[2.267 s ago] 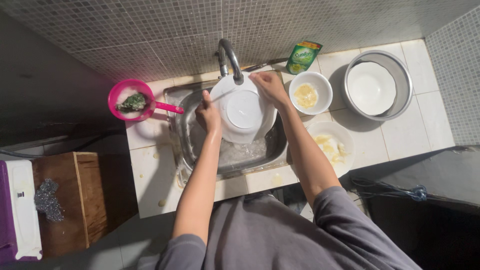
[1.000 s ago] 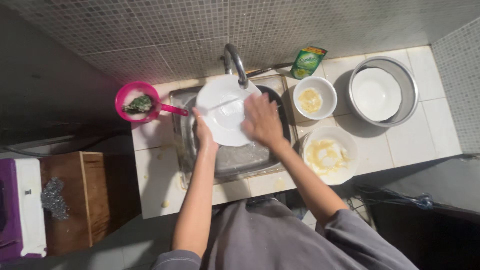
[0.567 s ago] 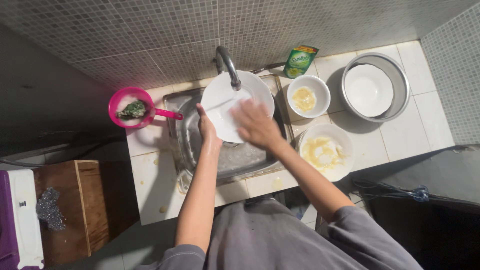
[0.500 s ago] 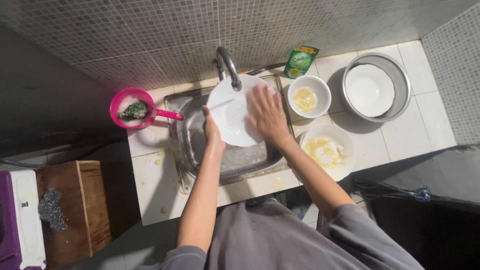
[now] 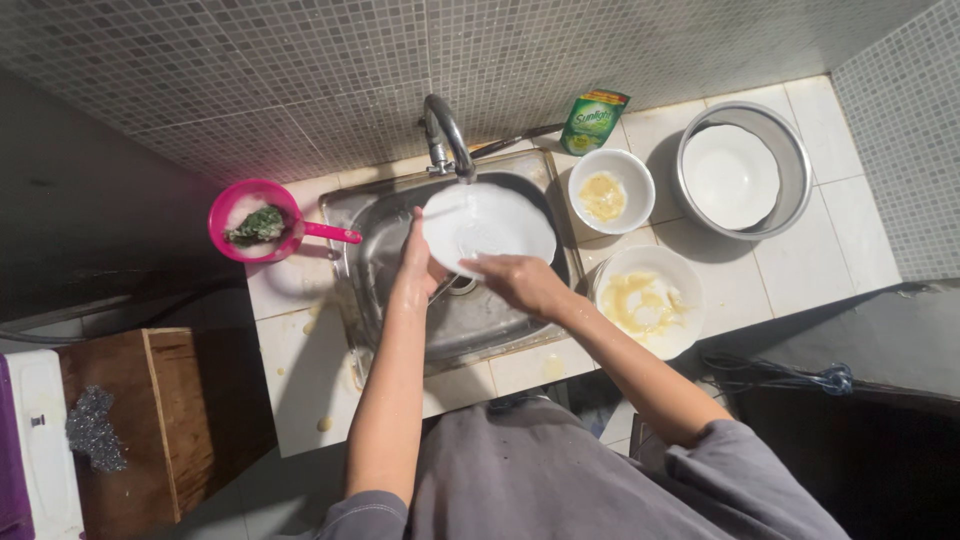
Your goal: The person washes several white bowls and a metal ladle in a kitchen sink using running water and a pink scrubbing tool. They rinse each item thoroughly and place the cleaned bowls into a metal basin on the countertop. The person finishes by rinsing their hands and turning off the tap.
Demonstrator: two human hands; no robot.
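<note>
A: White ceramic, wet. The left hand (image 5: pixel 418 268) gripped the white plate (image 5: pixel 490 222) at its left rim, thumb over the edge; the right hand (image 5: pixel 520 283) clasped the near rim, fingers curled on it.

B: Where was the plate?

A: Held tilted over the steel sink (image 5: pixel 370 215), right under the faucet (image 5: pixel 446 132).

B: Handling?

A: Stiff, breakable, likely slippery while wet and soapy; the rim looked the surest hold, both hands on it.

B: Packaging?

A: One green pouch (image 5: pixel 592 120) with a yellow patch, leaning against the tiled wall behind the small soiled bowl (image 5: pixel 610 189). A pink scoop (image 5: pixel 258 220) sat left of the sink.
</note>
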